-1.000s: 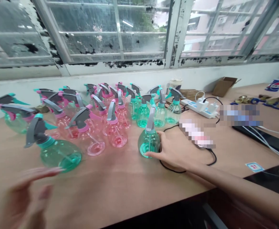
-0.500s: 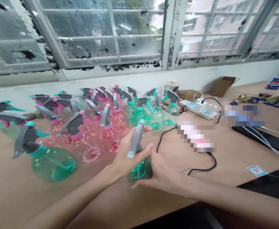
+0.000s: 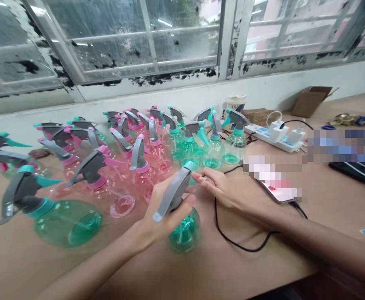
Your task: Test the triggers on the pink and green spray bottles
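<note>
My left hand is wrapped round the neck of a green spray bottle, the thumb across the near side just under its grey spray head. That grip is narrow and holding. The bottle stands in front of me near the front of the tabletop, its nozzle pointing away from me. My right hand is at the nozzle end, fingers bent and close together; whether they pinch it or only sit just beside it, I cannot tell, so I can't call that grip either way.

I judge the step in hand to be steadying the bottle with my left while my right works at or near the nozzle. To my mind, the next move calls for a firm left grip that keeps the bottle from twisting, with fine fingertip control on the right.

Pink spray bottles crowd close on my left, and more green ones stand beyond. Room for my right elbow is tighter than I'd like: a black cable loops near that forearm, beside a phone.
</note>
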`<state>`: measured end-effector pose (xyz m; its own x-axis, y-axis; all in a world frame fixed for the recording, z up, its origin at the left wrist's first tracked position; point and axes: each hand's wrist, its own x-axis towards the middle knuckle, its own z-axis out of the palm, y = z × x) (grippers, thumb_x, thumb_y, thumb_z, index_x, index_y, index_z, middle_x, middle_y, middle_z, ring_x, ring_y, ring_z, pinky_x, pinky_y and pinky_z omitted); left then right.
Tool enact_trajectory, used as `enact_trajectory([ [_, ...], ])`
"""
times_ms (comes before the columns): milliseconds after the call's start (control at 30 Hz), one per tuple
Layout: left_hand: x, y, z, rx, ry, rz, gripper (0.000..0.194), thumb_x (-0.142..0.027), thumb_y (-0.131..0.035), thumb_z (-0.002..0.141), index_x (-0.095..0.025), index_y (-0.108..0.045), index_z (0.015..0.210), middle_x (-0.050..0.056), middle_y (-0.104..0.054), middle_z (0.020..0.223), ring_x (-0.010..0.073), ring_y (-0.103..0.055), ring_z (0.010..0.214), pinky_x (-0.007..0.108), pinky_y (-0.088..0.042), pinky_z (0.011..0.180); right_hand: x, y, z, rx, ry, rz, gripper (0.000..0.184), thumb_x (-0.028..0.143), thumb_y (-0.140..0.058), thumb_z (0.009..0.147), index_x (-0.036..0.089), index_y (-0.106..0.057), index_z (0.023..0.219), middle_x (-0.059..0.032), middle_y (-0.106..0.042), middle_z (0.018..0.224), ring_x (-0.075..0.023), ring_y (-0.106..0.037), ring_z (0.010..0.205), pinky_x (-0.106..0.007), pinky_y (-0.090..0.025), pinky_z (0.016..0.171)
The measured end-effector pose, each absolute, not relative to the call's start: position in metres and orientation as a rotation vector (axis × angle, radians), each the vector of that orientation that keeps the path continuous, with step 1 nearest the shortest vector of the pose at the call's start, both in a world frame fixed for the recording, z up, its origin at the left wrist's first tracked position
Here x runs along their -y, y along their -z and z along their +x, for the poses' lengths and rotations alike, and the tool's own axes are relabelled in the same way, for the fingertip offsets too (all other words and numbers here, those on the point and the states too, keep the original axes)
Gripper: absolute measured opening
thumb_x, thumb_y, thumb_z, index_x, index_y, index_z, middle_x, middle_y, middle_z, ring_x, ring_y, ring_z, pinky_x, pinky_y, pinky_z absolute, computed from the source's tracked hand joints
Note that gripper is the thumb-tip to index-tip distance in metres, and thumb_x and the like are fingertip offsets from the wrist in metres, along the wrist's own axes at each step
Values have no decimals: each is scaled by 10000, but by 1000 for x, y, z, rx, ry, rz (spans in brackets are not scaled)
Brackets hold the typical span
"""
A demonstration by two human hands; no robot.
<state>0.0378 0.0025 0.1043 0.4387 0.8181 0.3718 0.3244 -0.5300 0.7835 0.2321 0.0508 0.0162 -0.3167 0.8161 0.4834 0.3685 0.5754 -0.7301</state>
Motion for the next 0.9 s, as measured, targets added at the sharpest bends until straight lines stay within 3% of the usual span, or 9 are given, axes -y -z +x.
enact_trajectory([
  [167,-13,-100,36,-796,-1007,2015,267,-248,-548,823,-198,-615,1077,49,-686,875,169,-653,680,296,-568,631,-57,3,239,2162,-307,-834,479,651,-466,881,193,-608,881,-86,-629,882,-234,-581,847,-367,-442,796],
  [333,-17,-95,33,-640,-1004,2051,357,-189,-536,782,-219,-599,1132,84,-657,1122,205,-675,857,319,-592,707,-55,4,242,2124,-367,-926,449,613,-436,914,195,-596,884,-70,-606,844,-212,-563,805,-332,-446,725],
  [467,-17,-95,34,-583,-1064,2125,285,-162,-518,773,-199,-595,1045,73,-657,1003,185,-654,820,307,-578,716,-54,1,244,2117,-440,-915,474,620,-390,928,195,-587,859,-59,-600,838,-205,-557,807,-320,-426,724],
  [700,-14,-97,35,-603,-1026,2106,197,-167,-519,776,-175,-533,972,13,-571,813,87,-503,495,271,-524,569,-52,0,246,1855,-623,-1028,576,671,-315,923,195,-587,744,-24,-597,725,-173,-543,676,-287,-403,642],
  [900,-16,-100,33,-636,-1057,2167,22,-178,-503,816,-183,-522,805,-6,-525,697,131,-533,568,267,-453,538,-53,2,246,1754,-708,-1136,498,585,-356,956,200,-618,781,-23,-626,767,-177,-567,740,-287,-414,709],
])
